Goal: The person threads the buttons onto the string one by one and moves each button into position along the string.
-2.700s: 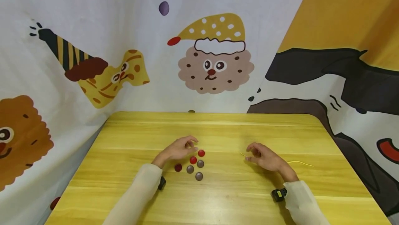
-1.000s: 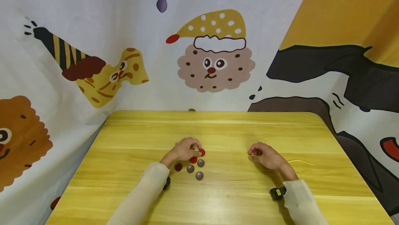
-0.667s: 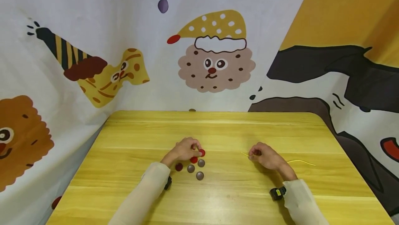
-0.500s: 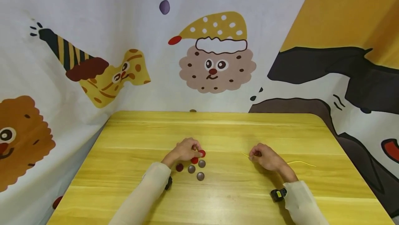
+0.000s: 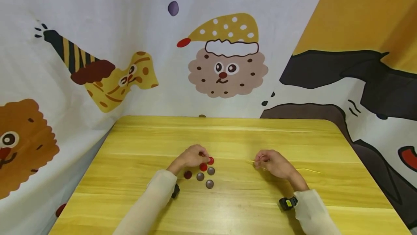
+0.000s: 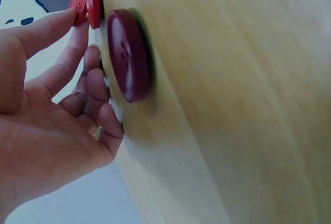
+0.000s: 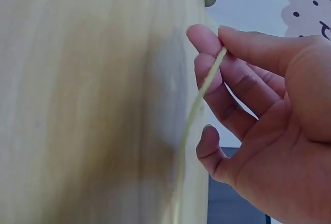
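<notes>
My left hand pinches a bright red button between thumb and forefinger; in the left wrist view the red button stands tilted at the fingertips. A second red button lies right beside it. Closer to the left wrist view's camera is a dark red button with holes, flat on the table. My right hand holds a thin yellow string between thumb and forefinger, its other fingers loosely bent. A short end pokes out past the fingertips, while the long part trails back under the wrist.
Several grey-brown buttons, one of them a button at the front, lie just below the left hand. The wooden table ends at a printed cloth hanging behind it. Both wrists wear small black cameras, the right camera showing fully.
My left hand has moved right to the red button and taken it between its fingers. The right hand has pinched the string and shifted slightly left, pulling the trailing part along.
</notes>
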Demonstrator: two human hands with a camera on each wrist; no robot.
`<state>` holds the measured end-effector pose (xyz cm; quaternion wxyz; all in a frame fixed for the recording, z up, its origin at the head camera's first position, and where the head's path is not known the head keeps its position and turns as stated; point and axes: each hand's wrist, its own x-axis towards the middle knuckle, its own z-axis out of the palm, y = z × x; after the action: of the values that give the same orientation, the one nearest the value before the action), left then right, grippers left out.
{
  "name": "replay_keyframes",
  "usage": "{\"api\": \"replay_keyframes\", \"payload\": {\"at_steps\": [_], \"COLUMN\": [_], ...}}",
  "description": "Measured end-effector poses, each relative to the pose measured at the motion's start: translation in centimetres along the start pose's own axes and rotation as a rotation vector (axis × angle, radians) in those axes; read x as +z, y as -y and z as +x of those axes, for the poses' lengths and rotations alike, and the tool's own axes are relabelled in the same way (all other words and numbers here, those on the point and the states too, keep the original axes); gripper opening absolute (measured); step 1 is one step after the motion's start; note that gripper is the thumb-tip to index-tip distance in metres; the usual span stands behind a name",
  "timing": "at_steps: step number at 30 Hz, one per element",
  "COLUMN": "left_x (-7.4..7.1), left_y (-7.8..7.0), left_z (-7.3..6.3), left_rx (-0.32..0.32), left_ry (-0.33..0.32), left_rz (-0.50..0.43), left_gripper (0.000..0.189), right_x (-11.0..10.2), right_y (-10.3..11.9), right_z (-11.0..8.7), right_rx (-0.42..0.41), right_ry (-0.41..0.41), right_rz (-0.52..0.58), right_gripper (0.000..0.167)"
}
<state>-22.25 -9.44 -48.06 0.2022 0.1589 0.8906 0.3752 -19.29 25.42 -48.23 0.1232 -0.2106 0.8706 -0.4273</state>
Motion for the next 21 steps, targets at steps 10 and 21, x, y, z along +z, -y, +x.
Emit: {"api": "replay_keyframes", "payload": {"at_steps": [10, 21], "left_x": [-0.2, 0.4], "left_y": [-0.2, -0.7], "left_z": [-0.4, -0.5], "left_rx": [-0.018, -0.051], "left_ry": [-0.026, -0.124], "left_rz": [-0.072, -0.106], "left_gripper": [0.013, 0.015], "right_x": [0.1, 0.9], "right_y": [1.5, 2.6], "right_z": [0.5, 0.7], "right_rx": [0.026, -0.004], "right_ry": [-0.078, -0.161], "right_rz": [-0.074, -0.047], "right_gripper": [0.012, 0.009]}}
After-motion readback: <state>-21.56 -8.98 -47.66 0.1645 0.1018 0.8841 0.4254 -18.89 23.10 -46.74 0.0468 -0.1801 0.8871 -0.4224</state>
